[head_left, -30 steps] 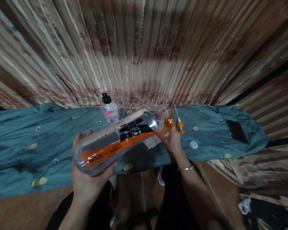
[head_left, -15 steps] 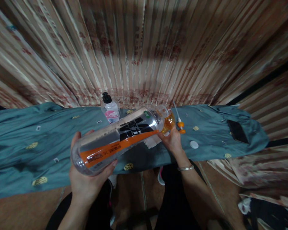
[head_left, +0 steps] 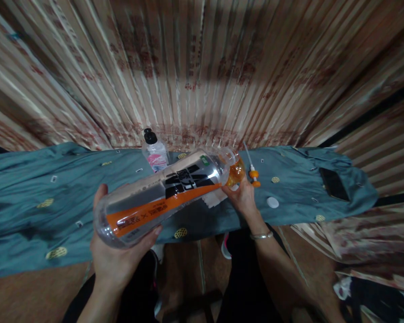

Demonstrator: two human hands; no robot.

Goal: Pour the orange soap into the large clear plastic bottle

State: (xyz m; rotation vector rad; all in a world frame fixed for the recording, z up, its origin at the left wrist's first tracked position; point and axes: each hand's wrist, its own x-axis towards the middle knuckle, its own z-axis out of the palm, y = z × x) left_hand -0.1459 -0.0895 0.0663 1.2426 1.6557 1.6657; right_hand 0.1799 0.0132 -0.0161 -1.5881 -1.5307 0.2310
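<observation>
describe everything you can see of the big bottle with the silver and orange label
The large bottle looks like clear plastic, with a silver, black and orange label and a green patch near the shoulder. It is held aslant above the cloth, base in the left grip, uncapped neck toward the right, by the amber container in the right grip; whether the two touch is unclear, as is any content.

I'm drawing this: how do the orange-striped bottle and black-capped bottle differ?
The orange-striped bottle is tilted in the left hand; the black-capped bottle stands on the cloth. The striped bottle looks bigger than the capped one. The striped bottle's label shows orange; the capped bottle's, pink. Both look partly clear.
</observation>
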